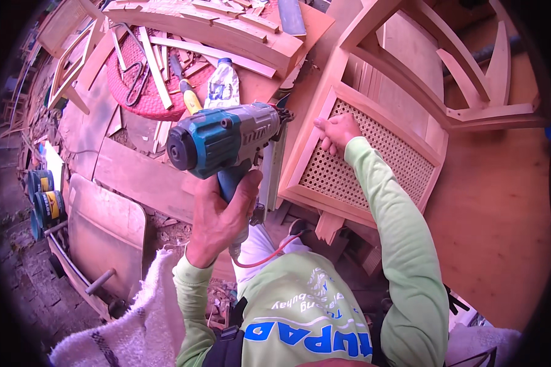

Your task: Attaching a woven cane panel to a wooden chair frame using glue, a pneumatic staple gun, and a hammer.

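My left hand [221, 214] grips the handle of a teal and grey pneumatic nail gun [223, 139], its nose against the left edge of a wooden frame [306, 134]. A red air hose [266, 257] trails from the gun's base. My right hand [337, 131] rests with fingers bent on the woven cane panel [364, 162] set in that frame, near its upper left corner. The frame belongs to a wooden chair [422, 67] lying on the workbench.
A white glue bottle [222, 84], a yellow-handled tool [188, 92], scissors [136, 76] and wood strips lie on a red woven mat [147, 101] at the back. Boards [141, 177] and paint cans [46, 205] stand left. A white cloth [134, 318] hangs lower left.
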`<action>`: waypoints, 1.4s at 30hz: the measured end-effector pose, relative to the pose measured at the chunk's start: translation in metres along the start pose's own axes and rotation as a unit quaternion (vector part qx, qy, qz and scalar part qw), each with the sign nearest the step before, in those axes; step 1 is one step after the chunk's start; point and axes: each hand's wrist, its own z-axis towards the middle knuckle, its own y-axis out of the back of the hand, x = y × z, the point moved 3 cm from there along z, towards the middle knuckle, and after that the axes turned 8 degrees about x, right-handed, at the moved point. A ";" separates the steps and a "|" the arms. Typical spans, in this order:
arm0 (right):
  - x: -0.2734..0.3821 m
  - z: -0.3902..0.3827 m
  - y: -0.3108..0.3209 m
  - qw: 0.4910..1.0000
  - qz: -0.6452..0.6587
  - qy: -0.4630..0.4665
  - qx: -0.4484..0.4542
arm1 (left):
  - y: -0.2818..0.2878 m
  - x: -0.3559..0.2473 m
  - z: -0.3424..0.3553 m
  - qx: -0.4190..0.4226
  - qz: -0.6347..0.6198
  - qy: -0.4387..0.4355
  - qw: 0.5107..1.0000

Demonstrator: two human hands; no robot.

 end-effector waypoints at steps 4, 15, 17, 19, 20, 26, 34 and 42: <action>-0.009 0.005 0.004 0.995 0.077 -0.017 0.067 | 0.001 0.007 -0.003 0.002 -0.030 0.009 0.999; 0.008 -0.004 -0.004 0.999 -0.040 -0.012 0.002 | -0.015 -0.020 -0.007 0.018 0.035 -0.009 0.999; 0.012 -0.009 -0.003 0.999 -0.039 -0.013 -0.006 | -0.024 -0.034 0.000 0.014 0.053 -0.044 0.998; 0.014 -0.014 0.000 0.999 -0.035 -0.010 -0.013 | -0.034 -0.051 0.009 0.039 0.076 -0.047 0.995; 0.015 -0.016 0.001 0.998 -0.050 -0.013 -0.024 | -0.037 -0.060 0.014 0.059 0.088 -0.047 0.993; 0.001 -0.008 -0.002 0.998 -0.017 0.032 -0.056 | -0.050 -0.072 0.048 0.090 0.185 -0.079 0.975; 0.000 -0.001 -0.002 0.998 0.045 0.025 0.031 | -0.055 -0.074 0.061 0.112 0.195 -0.054 0.973; 0.006 -0.007 -0.006 0.997 0.024 0.021 -0.063 | -0.059 -0.062 0.105 0.149 0.223 -0.035 0.963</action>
